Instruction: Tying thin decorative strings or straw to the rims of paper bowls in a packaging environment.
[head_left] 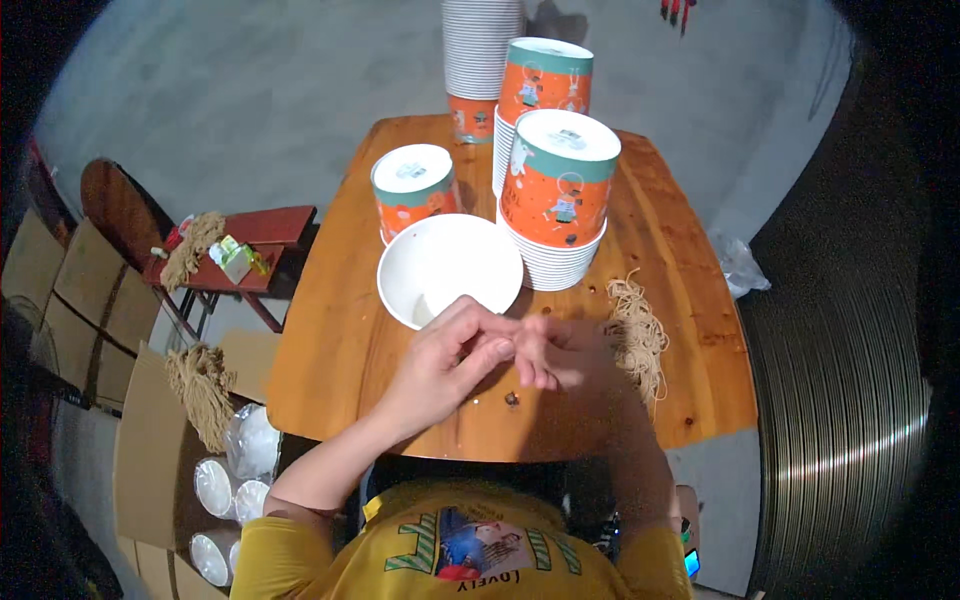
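My left hand [452,352] and my right hand [566,352] meet over the near part of the table, their fingers touching. The left thumb and fingers are pinched together against the right hand's curled fingers. Anything between them is hidden or too small to make out. Just beyond my left hand, a white paper bucket [455,255] shows its open mouth, with a small greyish patch inside. Right of my right hand lies a loose heap of beige cord [637,335].
Upside-down stacks of orange and green paper buckets [565,190] stand behind, near a single stack [412,185] and a tall white-rimmed stack [483,50]. A red bench [270,235] at left carries more cord. Below it, a cardboard box [150,450] holds wrapped white buckets.
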